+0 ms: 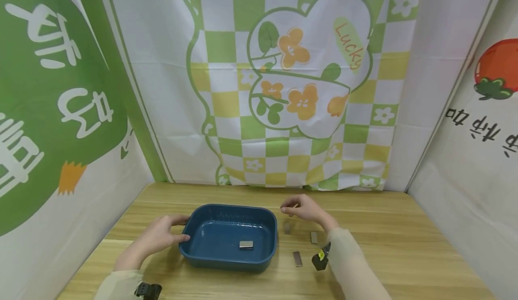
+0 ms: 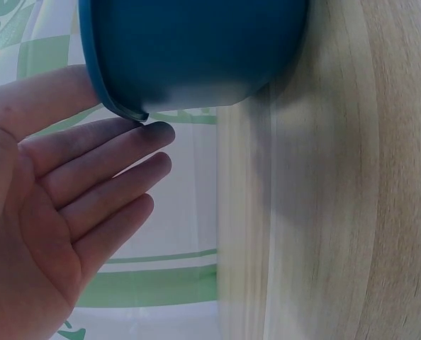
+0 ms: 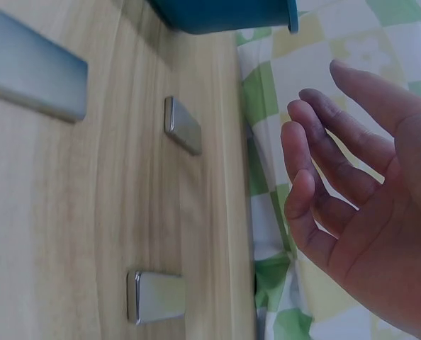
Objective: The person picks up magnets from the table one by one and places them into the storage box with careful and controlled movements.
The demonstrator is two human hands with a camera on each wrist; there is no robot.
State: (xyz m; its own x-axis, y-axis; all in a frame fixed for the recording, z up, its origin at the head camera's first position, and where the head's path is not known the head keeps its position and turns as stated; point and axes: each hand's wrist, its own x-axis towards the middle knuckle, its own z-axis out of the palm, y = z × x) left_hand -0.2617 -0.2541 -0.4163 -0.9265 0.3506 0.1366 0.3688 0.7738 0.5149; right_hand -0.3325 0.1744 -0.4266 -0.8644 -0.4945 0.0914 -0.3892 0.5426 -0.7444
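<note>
A dark blue plastic basin (image 1: pixel 226 264) with rounded corners stands on the wooden table. Inside it lies a small silvery rectangular block (image 1: pixel 246 245). My left hand (image 1: pixel 158 236) is at the basin's left end, thumb and fingers spread and fairly straight, touching the rim (image 2: pixel 93 71). To the right of the basin, above the table, my right hand (image 1: pixel 304 208) hovers with loosely bent fingers and nothing in them. Below and beside it, three similar blocks lie apart on the table: one nearest the fingers (image 1: pixel 287 228), another block (image 1: pixel 314 237), and a front block (image 1: pixel 297 259).
The wooden table (image 1: pixel 404 246) ends at a back wall hung with a green and yellow checked cloth (image 1: pixel 275 156). Printed white panels close in the left and right sides. A small black camera sits on each wrist (image 1: pixel 321 260).
</note>
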